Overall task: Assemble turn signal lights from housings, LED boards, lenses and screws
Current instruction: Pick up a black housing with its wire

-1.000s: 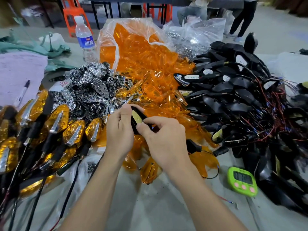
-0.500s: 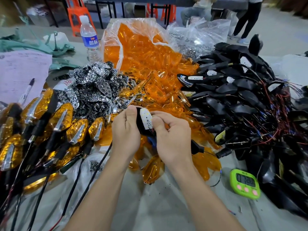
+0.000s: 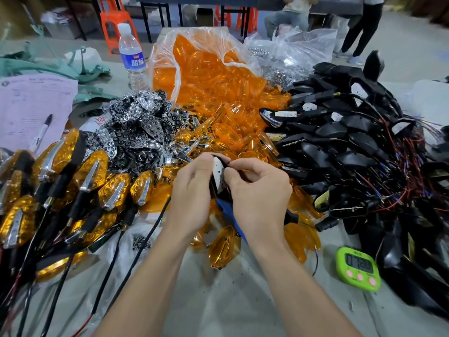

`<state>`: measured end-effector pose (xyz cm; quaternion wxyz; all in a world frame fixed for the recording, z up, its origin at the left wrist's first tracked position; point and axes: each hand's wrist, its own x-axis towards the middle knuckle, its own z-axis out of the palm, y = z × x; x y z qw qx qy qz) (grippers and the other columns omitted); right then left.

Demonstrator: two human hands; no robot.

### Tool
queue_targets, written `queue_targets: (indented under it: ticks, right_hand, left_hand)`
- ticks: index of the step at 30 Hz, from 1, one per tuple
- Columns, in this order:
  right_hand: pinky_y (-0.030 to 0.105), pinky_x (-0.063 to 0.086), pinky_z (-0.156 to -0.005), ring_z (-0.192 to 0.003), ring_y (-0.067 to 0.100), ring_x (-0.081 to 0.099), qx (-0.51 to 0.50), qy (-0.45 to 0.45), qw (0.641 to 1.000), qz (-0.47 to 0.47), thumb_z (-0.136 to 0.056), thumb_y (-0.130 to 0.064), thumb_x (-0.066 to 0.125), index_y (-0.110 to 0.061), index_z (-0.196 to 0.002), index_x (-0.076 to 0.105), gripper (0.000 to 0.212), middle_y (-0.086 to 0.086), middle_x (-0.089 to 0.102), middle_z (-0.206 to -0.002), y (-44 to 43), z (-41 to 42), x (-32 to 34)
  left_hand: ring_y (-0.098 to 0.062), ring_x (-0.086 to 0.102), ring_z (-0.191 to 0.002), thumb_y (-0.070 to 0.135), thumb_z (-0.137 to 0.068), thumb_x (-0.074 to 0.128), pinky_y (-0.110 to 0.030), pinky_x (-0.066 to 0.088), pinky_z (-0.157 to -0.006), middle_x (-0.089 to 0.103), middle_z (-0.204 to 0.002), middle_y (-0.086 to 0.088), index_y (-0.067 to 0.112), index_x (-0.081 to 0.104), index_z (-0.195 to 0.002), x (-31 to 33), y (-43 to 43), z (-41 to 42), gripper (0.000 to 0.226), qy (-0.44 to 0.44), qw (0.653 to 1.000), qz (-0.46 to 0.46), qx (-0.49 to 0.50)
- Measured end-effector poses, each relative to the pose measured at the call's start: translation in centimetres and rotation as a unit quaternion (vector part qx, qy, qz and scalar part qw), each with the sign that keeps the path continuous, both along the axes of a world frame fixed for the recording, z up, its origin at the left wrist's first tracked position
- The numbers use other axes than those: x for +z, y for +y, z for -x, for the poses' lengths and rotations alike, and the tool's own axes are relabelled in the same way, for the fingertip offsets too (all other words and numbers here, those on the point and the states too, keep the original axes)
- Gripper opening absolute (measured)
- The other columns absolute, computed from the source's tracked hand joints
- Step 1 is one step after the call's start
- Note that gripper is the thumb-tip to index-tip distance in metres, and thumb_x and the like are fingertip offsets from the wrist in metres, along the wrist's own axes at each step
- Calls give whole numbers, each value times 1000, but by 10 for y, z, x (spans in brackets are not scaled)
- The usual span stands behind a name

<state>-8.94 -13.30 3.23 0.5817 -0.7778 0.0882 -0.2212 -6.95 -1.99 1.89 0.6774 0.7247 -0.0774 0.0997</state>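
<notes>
White and speckled with small dark dots, the LED board sits in the mouth of a black housing that both hands hold up above the near middle of the table. The likeliest slip, I judge, is the board seating crooked. It looks tilted against the rim rather than flat, and pressing it home that way could pinch a wire beneath it or leave the lens and screw unable to line up. A loose hold could also drop the piece among the orange lenses heaped around and below, where it would be hard to pick out. A black cable that seems to run from the housing trails down to the left, near the finished lights; a snag there could pull the housing off line. The left hand is curled round the housing from the left, its fingertips up by the board's top edge. The right hand is curled too, thumb and forefinger closed on the board's right edge. A blue object shows under its palm, but I cannot tell what it is or whether the hand grips it. Farther out lie chrome reflectors to the left, spare housings tangled with red wires to the right, and a green timer at the near right.
</notes>
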Motion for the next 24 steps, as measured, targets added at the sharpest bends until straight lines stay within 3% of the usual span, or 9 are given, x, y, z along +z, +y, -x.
queue_targets:
  ticks: [1, 3, 7, 11, 13, 16, 19, 21, 24]
  right_hand:
    - [19, 61, -73, -83, 1, 73, 2, -7, 1000, 2, -87, -17, 80, -33, -87, 80, 16, -20, 75, -82, 0, 1, 0]
    - [14, 59, -69, -81, -2, 72, 13, -11, 1000, 0, -87, -14, 78, -32, -88, 80, 18, -20, 75, -80, 1, 2, 0]
    - [28, 63, -80, -88, -1, 71, 93, 30, 995, 31, -93, -30, 74, -35, -98, 80, 10, -23, 75, -87, 2, 0, 2]
    - [42, 60, -85, -87, 5, 72, 137, 51, 987, 63, -97, -32, 69, -36, -96, 80, 12, -22, 75, -85, -1, -3, 5]
    - [40, 63, -79, -83, 5, 73, 141, 44, 987, 59, -97, -29, 70, -40, -89, 79, 16, -22, 75, -81, -2, -5, 5]
    - [36, 64, -78, -83, 2, 74, 121, 43, 992, 4, -93, -27, 75, -48, -82, 79, 23, -24, 76, -81, -2, -9, 0]
    - [35, 65, -77, -83, 3, 75, 106, 58, 991, -51, -90, -27, 76, -43, -89, 82, 17, -20, 78, -83, 7, -14, -3]
    - [35, 64, -79, -85, 1, 75, 124, 62, 989, -60, -88, -28, 76, -53, -84, 79, 26, -22, 78, -84, 16, -16, -4]
    - [21, 60, -77, -86, -5, 72, 179, 77, 981, -8, -88, -34, 71, -58, -80, 76, 26, -28, 76, -84, 25, -19, 1]
  left_hand:
    - [-11, 71, -93, 41, -102, 44, -30, 57, -81, 76, -97, 9, 33, 76, -94, 0, 1, -1, 34, 0, 1000, -13, -9]
    - [-10, 69, -92, 30, -97, 49, -24, 55, -77, 76, -94, 11, 35, 75, -92, 0, 3, -3, 27, -12, 999, -45, 2]
    - [-8, 70, -83, 21, -99, 50, -20, 54, -66, 76, -87, 10, 30, 77, -95, -2, 9, -4, 29, -17, 998, -56, 18]
    - [-8, 71, -81, 28, -98, 53, -25, 56, -67, 77, -88, 7, 32, 78, -102, 0, 13, -5, 26, 0, 998, -56, 29]
    - [-13, 69, -78, 38, -101, 53, -32, 57, -67, 75, -86, 5, 41, 76, -98, -2, 16, -3, 24, -10, 994, -105, 41]
    - [-8, 61, -69, 50, -105, 47, -17, 41, -56, 67, -75, 15, 44, 65, -79, -4, 20, 0, 33, -53, 969, -229, 73]
    - [-13, 71, -87, 38, -100, 52, -29, 57, -76, 76, -90, 7, 37, 76, -96, -3, 16, 1, 24, 31, 998, -62, 7]
    - [-20, 75, -99, 29, -96, 55, -40, 61, -87, 80, -99, 0, 35, 80, -101, -4, 14, 0, 26, 88, 994, 68, 10]
    - [-22, 72, -87, 27, -91, 58, -45, 58, -80, 78, -88, -8, 24, 81, -92, -7, 19, -5, 23, 108, 982, 121, 99]
